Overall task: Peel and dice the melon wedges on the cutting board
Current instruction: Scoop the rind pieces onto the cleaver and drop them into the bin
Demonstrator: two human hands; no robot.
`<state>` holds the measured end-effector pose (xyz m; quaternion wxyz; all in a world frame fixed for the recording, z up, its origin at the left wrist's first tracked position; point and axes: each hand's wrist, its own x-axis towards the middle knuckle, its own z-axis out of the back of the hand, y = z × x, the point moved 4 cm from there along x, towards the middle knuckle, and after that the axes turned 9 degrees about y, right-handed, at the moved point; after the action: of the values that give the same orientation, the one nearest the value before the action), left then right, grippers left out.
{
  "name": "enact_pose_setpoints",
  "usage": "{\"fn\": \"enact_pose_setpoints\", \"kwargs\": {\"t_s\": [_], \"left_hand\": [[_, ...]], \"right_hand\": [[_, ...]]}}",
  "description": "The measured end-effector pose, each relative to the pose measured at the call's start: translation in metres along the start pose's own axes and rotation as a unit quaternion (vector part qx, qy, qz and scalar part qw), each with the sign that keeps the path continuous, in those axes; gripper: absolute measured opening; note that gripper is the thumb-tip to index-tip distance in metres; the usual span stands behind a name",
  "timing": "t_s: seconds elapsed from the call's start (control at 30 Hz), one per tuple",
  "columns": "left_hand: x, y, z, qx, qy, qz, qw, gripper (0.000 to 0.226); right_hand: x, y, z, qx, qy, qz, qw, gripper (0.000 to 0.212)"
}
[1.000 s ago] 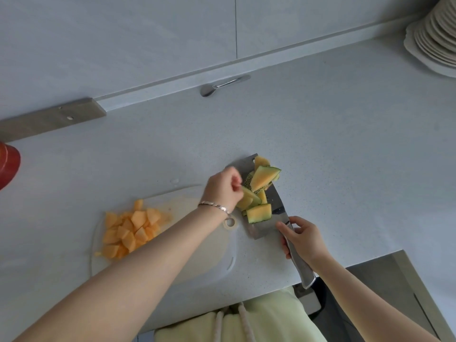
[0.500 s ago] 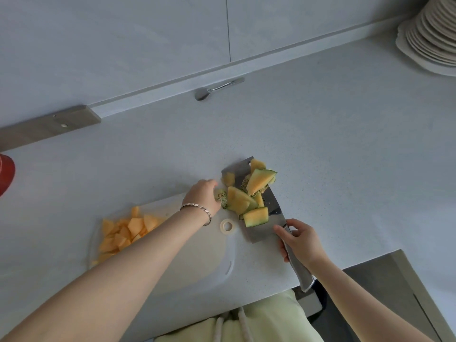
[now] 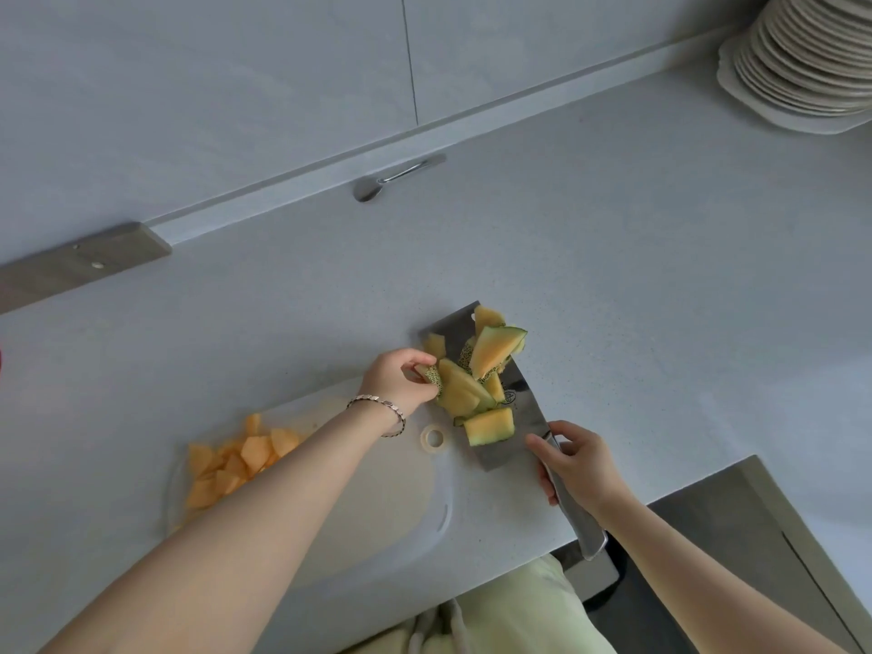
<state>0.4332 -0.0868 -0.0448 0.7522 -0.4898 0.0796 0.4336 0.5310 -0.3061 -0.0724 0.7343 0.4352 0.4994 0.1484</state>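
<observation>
Melon peels (image 3: 476, 384) heaped on knife (image 3: 531, 417) blade, frame centre | dice (image 3: 236, 460) lower left on board (image 3: 377, 502) | left hand (image 3: 396, 375) pinches one peel | right hand (image 3: 582, 469) grips its handle | risk: tilt spills heap, fingers near edge

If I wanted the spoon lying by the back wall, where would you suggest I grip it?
Probably by the handle of the spoon, pinched from above on the near side: it lies flat along the foot of the wall, which blocks the far side, and the rounded bowl gives less hold.
</observation>
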Motion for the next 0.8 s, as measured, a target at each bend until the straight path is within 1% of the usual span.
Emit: {"fn": "enact_pose_setpoints", "kwargs": {"t_s": [0.1, 0.2, 0.3, 0.4, 0.5, 0.63, 0.8], "left_hand": [[-0.006, -0.007, 0.004, -0.008, 0.019, -0.034, 0.999, 0.033], [-0.015, -0.022, 0.006, 0.079, 0.019, -0.094, 0.992, 0.032], [-0.029, -0.044, 0.004, 0.164, 0.034, -0.181, 0.969, 0.033], [-0.045, -0.061, -0.008, 0.218, 0.072, -0.238, 0.944, 0.035], [-0.067, -0.074, -0.032, 0.233, 0.109, -0.288, 0.922, 0.035], [-0.103, -0.082, -0.081, 0.27, 0.157, -0.336, 0.889, 0.04], [-0.157, -0.083, -0.151, 0.308, 0.222, -0.381, 0.843, 0.05]], "right_hand": [[-0.011, 0.005, -0.003, 0.034, -0.006, 0.009, 0.999, 0.016], [-0.025, 0.01, -0.007, 0.061, -0.025, 0.013, 0.998, 0.012], [-0.049, 0.01, -0.012, 0.095, -0.067, 0.017, 0.993, 0.012], [-0.08, 0.002, -0.017, 0.121, -0.125, 0.02, 0.984, 0.014], [-0.119, -0.012, -0.025, 0.149, -0.187, 0.029, 0.971, 0.015], [-0.175, -0.041, -0.033, 0.184, -0.273, 0.023, 0.944, 0.013], [-0.234, -0.091, -0.036, 0.21, -0.362, -0.008, 0.908, 0.013]]}}
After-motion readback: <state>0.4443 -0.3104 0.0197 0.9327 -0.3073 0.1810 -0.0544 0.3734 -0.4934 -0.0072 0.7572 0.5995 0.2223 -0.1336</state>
